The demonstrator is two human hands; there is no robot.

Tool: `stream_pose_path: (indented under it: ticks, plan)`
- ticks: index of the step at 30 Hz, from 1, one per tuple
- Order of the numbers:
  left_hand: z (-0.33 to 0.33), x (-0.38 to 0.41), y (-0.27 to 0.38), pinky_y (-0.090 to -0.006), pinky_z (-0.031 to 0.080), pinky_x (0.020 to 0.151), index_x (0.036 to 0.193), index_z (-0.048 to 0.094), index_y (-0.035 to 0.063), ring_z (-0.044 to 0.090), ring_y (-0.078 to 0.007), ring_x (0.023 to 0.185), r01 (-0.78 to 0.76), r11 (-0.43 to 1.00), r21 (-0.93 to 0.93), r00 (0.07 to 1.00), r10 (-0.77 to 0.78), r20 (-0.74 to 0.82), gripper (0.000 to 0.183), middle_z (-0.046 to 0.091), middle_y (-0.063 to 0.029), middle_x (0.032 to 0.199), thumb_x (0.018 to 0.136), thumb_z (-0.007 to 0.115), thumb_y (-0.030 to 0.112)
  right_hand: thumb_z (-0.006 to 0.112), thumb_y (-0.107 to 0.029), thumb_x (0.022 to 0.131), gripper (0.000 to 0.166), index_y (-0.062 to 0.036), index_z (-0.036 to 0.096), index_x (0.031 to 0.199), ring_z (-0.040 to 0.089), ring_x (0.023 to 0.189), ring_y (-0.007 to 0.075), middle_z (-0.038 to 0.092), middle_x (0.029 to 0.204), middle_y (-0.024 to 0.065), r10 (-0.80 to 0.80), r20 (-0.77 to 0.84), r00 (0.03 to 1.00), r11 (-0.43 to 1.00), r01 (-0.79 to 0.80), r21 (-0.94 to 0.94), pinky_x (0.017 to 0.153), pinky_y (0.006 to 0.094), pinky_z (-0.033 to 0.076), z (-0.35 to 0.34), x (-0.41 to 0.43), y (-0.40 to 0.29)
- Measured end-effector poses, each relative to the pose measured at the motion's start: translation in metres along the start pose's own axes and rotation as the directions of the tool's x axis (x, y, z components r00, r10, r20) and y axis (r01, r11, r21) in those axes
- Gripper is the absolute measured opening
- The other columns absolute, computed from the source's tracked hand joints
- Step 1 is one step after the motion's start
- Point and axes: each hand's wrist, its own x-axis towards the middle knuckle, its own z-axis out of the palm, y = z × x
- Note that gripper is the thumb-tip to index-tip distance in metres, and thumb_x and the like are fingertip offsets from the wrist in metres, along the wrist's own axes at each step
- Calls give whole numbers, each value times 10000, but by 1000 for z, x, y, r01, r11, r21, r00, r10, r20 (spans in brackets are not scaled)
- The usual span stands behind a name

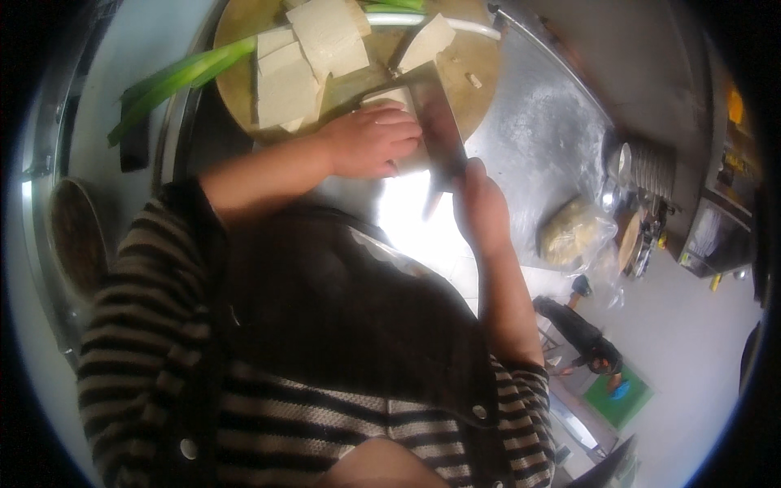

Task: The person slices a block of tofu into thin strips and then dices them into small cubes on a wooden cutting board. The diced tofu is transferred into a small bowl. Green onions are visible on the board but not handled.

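Observation:
My left hand lies with bent fingers over a pale slab that looks like pressed tofu, holding it at the near side of a round cutting board. My right hand grips the handle of a cleaver. Its broad blade stands against the right side of the held slab, close to my left fingertips. The blade's lower edge is hard to see. More square slabs lie overlapping on the left of the board. A separate cut piece rests beyond the cleaver's tip.
Green leek-like leaves stick out over the board's left edge. Right of the board is a metal worktop with a plastic bag of pale food. Stacked plates stand farther right. Another person is in the background.

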Motion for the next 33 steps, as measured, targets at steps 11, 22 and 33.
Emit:
stream_pose_path:
  ticks: [11, 22, 33]
  plan:
    - [3, -1, -10, -379, 428, 1050, 1001, 622, 67, 538, -270, 1182, -33, 999, 1, 999, 33, -28, 394, 592, -65, 1160, 644, 748, 176, 507, -190, 974, 157, -40, 489, 1016, 632, 777, 442, 646, 799, 240, 90, 1, 996, 996, -90, -4, 662, 527, 487, -24, -9, -3]
    - [5, -5, -11, -377, 451, 1034, 1009, 627, 74, 550, -265, 1185, -36, 999, 3, 998, 36, -58, 358, 601, -73, 1186, 673, 698, 174, 523, -170, 945, 171, -23, 469, 1015, 604, 844, 488, 628, 851, 288, 137, 116, 984, 988, -145, 58, 716, 551, 458, -25, 6, -13]
    - [9, -1, -9, -386, 470, 1004, 991, 618, 66, 553, -276, 1170, 6, 998, -55, 999, -8, -37, 344, 602, -77, 1157, 681, 722, 175, 509, -202, 946, 186, -43, 460, 1030, 599, 802, 486, 621, 806, 277, 40, 96, 995, 991, -52, 125, 687, 560, 457, -4, 27, 2]
